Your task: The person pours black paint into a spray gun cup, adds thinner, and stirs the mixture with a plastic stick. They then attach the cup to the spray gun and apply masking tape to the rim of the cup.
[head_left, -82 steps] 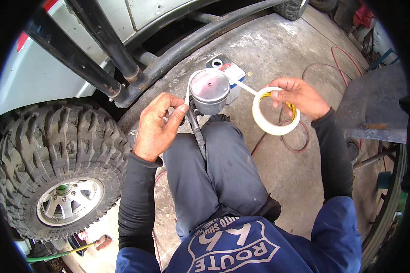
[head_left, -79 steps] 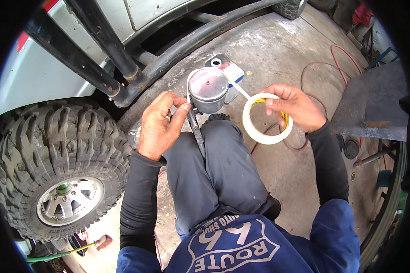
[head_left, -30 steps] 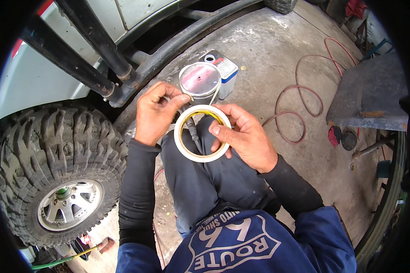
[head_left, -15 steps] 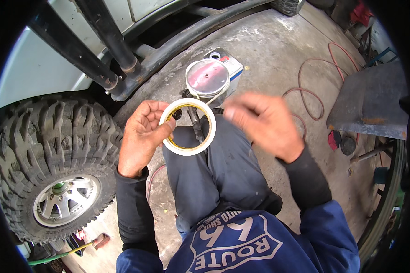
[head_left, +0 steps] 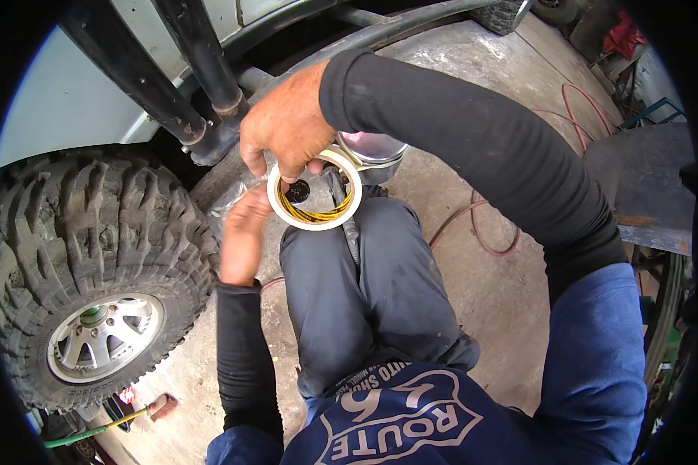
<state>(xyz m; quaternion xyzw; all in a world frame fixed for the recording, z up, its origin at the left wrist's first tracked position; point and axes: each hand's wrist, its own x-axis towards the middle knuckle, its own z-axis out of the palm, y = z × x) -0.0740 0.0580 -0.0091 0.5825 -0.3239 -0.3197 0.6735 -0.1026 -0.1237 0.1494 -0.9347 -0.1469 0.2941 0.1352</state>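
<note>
The person sits on the concrete floor (head_left: 473, 116) with knees drawn up, and both hands meet just above the knees, at about 11 o'clock from the middle of the view. The right hand (head_left: 287, 124) reaches across from the 2 o'clock side, its dark sleeve filling the upper middle. Its grip is closed: thumb and fingers pinch the upper rim of a roll of masking tape (head_left: 315, 194), a cream-coloured ring held nearly flat on to the camera. Through the hole of the roll show some yellow strands and a small dark round part, too small to tell more.

The left hand (head_left: 244, 232) comes up from 7 o'clock and lies against the roll's left edge, fingers curled and partly hidden behind the ring. It touches the tape, but I cannot tell whether it actually clamps it or only steadies it.

Right behind the roll, at its 1 o'clock, sits a round metal can (head_left: 372, 147), mostly covered by the right wrist and sleeve. It stands on the floor just beyond the knees.

At 9 o'clock a knobbly off-road tyre (head_left: 93, 232) with a silver wheel (head_left: 105, 337) fills the left side. Black tubular bars (head_left: 186, 70) of the vehicle run down from 12 o'clock toward the hands. A red hose (head_left: 488, 232) loops over the floor at 3 o'clock, near the right elbow, and a dark metal sheet (head_left: 644, 186) lies beyond it at the right rim.
</note>
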